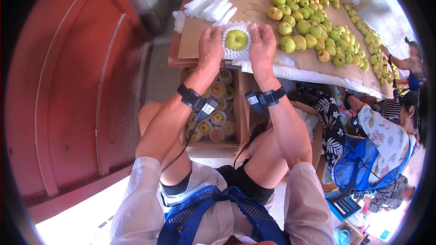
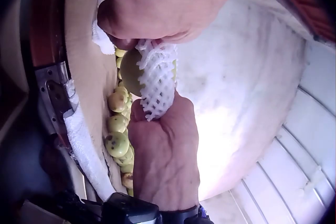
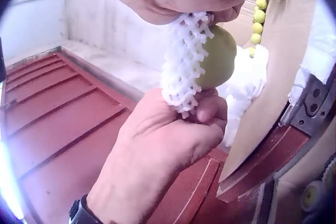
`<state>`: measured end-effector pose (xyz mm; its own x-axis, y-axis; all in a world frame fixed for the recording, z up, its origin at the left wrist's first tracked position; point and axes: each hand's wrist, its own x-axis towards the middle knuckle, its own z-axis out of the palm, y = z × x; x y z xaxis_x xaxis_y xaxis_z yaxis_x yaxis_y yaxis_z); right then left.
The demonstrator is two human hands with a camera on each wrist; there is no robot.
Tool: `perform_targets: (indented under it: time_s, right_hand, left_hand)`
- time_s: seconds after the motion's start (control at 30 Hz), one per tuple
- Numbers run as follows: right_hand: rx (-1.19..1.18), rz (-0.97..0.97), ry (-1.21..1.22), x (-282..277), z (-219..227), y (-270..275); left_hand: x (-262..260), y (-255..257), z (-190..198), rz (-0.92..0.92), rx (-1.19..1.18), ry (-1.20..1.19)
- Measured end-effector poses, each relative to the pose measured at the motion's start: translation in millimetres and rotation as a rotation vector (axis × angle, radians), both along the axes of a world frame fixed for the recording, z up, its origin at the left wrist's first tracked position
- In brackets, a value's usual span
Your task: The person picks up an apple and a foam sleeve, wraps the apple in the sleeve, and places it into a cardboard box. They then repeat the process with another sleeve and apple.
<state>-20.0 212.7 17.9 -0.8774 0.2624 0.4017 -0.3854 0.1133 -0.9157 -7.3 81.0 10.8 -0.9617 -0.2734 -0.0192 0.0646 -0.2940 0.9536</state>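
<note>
Apple (image 1: 236, 40) in net (image 1: 235, 55), held up at the table's (image 1: 173, 58) near edge, towards the left corner. Left hand (image 1: 211, 47) and right hand (image 1: 263, 47) pinch opposite sides of the net. Fruit looks light, firm, bruisable (skin probably slick); net soft, stretchy, best taken by its rim.

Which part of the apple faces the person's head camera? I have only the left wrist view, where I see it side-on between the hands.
Observer: In the head view, the dimpled end of the apple faces the camera, bare inside the ring of the net.
Operator: Thanks. My view doesn't reach the space below the table's near edge. What's there?
Observer: A box holding apples in nets, as the head view shows, below the edge of the table.
</note>
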Motion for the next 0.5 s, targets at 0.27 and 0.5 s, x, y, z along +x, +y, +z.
perform_targets:
  time_s: [0.27,0.5]
  right_hand:
    - [-0.107,0.038,0.028,5,10,-2]
    - [-0.134,0.060,0.065,7,15,-1]
  left_hand:
    - [-2,1,4,-0.018,0.109,0.075]
    - [-1,0,8,-0.022,0.082,0.133]
